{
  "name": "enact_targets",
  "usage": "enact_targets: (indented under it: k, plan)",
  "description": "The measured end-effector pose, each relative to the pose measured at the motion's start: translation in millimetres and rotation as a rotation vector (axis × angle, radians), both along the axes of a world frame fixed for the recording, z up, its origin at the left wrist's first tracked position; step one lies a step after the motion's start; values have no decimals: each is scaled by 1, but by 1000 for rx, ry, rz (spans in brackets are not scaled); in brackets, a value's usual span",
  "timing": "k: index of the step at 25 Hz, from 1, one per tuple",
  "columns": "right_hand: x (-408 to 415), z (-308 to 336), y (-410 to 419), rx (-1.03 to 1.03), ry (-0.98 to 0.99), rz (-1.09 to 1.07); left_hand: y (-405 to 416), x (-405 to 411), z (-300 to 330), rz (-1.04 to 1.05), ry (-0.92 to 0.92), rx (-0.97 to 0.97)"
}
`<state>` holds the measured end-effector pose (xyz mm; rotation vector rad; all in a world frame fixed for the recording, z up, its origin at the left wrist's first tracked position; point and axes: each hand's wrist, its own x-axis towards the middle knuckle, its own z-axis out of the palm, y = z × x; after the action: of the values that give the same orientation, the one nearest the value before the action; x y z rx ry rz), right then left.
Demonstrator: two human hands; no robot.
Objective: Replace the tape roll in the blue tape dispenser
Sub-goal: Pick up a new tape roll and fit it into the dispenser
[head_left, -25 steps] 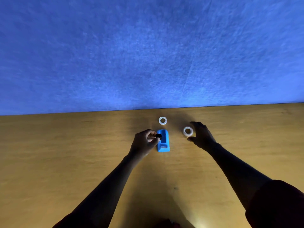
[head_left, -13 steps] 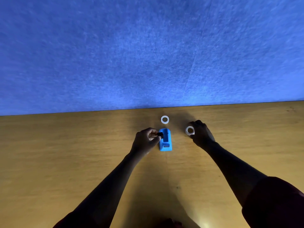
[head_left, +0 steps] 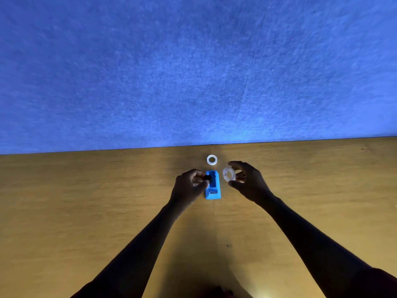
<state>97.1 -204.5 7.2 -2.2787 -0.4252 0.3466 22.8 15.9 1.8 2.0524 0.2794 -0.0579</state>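
Right hand point(head_left: 249, 181) now with lifted tape roll point(head_left: 228, 174) nearer dispenser point(head_left: 213, 188); left hand point(head_left: 190, 187) still pinching black spindle point(head_left: 207, 177).

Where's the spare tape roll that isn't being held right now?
In the head view, the loose tape roll lies flat on the wooden table, just beyond the far end of the blue tape dispenser, near the blue wall.

Blue tape dispenser point(head_left: 213, 186) stands empty; one clear tape roll point(head_left: 229, 174) held tilted beside it.
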Motion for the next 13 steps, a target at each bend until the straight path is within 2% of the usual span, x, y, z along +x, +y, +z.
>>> enact_targets:
  k: [6,13]
  plan:
    - [-23,24,9,317,241,8,-8,-2,11,49,11,-167]
    - [-30,27,12,465,314,2,-9,-3,14,28,22,-357]
